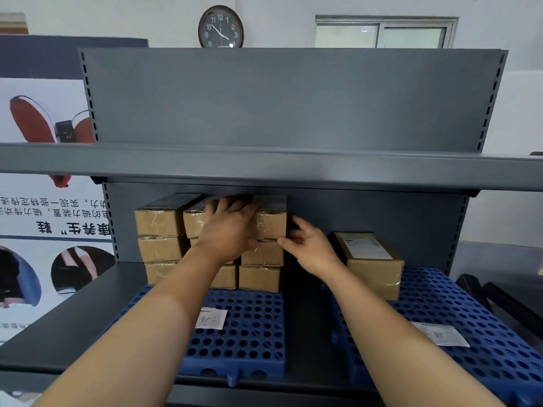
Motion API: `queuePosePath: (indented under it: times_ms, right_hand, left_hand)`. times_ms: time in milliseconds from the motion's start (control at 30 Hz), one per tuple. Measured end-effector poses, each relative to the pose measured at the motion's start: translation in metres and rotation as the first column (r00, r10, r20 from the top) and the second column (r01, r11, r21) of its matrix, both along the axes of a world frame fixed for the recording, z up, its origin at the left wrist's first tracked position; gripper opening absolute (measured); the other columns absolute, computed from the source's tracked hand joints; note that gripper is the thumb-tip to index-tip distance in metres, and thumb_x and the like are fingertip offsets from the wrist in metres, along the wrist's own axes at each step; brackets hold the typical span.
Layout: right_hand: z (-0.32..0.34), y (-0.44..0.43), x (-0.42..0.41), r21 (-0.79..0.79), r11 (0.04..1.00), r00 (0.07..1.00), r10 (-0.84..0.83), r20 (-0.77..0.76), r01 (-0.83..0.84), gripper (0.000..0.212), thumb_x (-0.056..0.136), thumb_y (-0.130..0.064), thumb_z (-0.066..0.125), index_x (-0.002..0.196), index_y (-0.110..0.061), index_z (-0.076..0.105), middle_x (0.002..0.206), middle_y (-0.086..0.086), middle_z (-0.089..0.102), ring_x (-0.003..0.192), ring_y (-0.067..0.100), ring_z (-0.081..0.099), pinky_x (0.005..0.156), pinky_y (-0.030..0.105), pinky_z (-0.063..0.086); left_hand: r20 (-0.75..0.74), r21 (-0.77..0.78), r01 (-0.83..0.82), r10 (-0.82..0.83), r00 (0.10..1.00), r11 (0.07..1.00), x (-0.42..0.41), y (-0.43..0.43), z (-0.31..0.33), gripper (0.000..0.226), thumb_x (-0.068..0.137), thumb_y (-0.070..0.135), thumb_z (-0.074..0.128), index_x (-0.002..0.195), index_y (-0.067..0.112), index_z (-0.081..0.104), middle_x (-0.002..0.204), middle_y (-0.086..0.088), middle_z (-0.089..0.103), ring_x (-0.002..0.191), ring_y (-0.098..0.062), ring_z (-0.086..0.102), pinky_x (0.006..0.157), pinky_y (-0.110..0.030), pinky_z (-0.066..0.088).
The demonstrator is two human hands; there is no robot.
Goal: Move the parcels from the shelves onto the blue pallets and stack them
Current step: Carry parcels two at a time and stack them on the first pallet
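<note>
Several brown taped parcels stand stacked three high in three columns at the back of the left blue pallet (249,327). My left hand (227,230) lies over the front of the top right parcel (270,221), fingers spread across its top edge. My right hand (308,248) touches that parcel's lower right corner with thumb and curled fingers. A larger parcel (373,262) with a white label sits alone on the right blue pallet (470,324).
The pallets lie on a grey metal shelf (67,318) under another grey shelf board (264,165) close above the top parcels. White paper labels (210,318) lie loose on each pallet. A dark gap (308,333) separates the pallets. A poster hangs left; dark objects stand right.
</note>
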State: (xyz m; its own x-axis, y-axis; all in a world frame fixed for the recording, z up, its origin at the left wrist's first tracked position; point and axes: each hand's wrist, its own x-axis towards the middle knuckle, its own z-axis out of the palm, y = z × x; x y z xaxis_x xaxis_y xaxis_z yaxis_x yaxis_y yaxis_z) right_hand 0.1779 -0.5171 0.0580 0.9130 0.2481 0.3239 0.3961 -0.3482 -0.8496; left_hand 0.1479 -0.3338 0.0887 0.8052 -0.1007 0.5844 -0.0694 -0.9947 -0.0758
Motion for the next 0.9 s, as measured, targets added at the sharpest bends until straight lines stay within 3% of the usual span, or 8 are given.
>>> queuePosePath:
  times_ms: [333,433,500,567,633,733,900]
  right_hand:
    - [0.002,0.001,-0.003,-0.023,1.0,0.999,-0.008,0.032,0.009,0.062,0.086,-0.025,0.07,0.141,-0.022,0.042,0.122,-0.002,0.064,0.108,0.01,0.061,0.093,0.029,0.05]
    - [0.004,0.002,-0.009,-0.024,1.0,0.998,-0.012,0.056,0.013,0.059,0.088,-0.027,0.068,0.14,-0.021,0.042,0.122,-0.005,0.061,0.102,0.005,0.056,0.088,0.022,0.046]
    - [0.004,0.002,-0.009,-0.038,0.999,0.998,-0.014,0.061,0.017,0.054,0.089,-0.028,0.067,0.138,-0.023,0.044,0.119,-0.009,0.059,0.102,0.004,0.054,0.088,0.022,0.044]
    - [0.003,0.003,-0.006,-0.054,0.998,0.997,-0.028,0.076,0.032,0.048,0.088,-0.03,0.067,0.133,-0.025,0.049,0.118,-0.01,0.061,0.108,0.008,0.057,0.091,0.026,0.047]
    - [0.001,0.007,-0.001,-0.032,0.998,0.997,-0.046,0.069,0.048,0.043,0.087,-0.033,0.067,0.127,-0.025,0.053,0.115,-0.01,0.063,0.108,0.01,0.06,0.091,0.029,0.049]
    - [-0.002,0.013,0.0,0.002,0.998,0.996,-0.06,0.066,0.06,0.043,0.087,-0.034,0.067,0.126,-0.025,0.054,0.114,-0.009,0.066,0.106,0.009,0.062,0.089,0.029,0.051]
    - [-0.005,0.024,-0.002,-0.006,0.998,0.996,-0.065,0.064,0.066,0.046,0.088,-0.038,0.065,0.13,-0.026,0.052,0.12,-0.007,0.064,0.109,0.011,0.06,0.095,0.039,0.051]
  left_hand:
    - [0.034,-0.047,0.004,-0.002,0.999,0.999,-0.01,0.006,0.003,0.091,0.076,0.062,0.063,0.149,0.031,0.018,0.153,0.0,0.028,0.141,-0.025,0.018,0.114,-0.046,0.01]
    - [0.176,-0.085,-0.059,0.073,0.982,0.995,-0.021,0.021,0.002,0.088,0.077,0.077,0.043,0.149,0.03,0.023,0.155,-0.004,0.025,0.144,-0.027,0.014,0.114,-0.051,0.007]
    - [0.268,-0.25,-0.191,0.257,0.928,0.949,-0.029,0.046,0.0,0.086,0.08,0.076,0.022,0.148,0.024,0.027,0.155,-0.013,0.021,0.145,-0.031,0.008,0.113,-0.057,0.003]
    - [0.19,-0.466,-0.268,0.391,0.901,0.843,-0.032,0.079,0.001,0.084,0.084,0.074,0.02,0.149,0.021,0.024,0.157,-0.016,0.009,0.145,-0.035,-0.002,0.111,-0.064,-0.002]
    - [0.024,-0.56,-0.32,0.401,0.916,0.764,-0.029,0.104,0.001,0.082,0.085,0.075,0.026,0.151,0.028,0.015,0.159,-0.009,-0.002,0.145,-0.034,-0.008,0.11,-0.067,-0.003]
    - [-0.083,-0.576,-0.331,0.349,0.933,0.747,-0.019,0.118,-0.003,0.084,0.081,0.08,0.026,0.151,0.036,0.013,0.16,-0.004,0.002,0.145,-0.033,-0.002,0.109,-0.067,0.001]
    - [-0.107,-0.552,-0.308,0.3,0.948,0.775,-0.02,0.12,-0.007,0.08,0.081,0.078,0.031,0.149,0.037,0.018,0.158,-0.006,0.011,0.142,-0.037,0.011,0.109,-0.064,0.012]
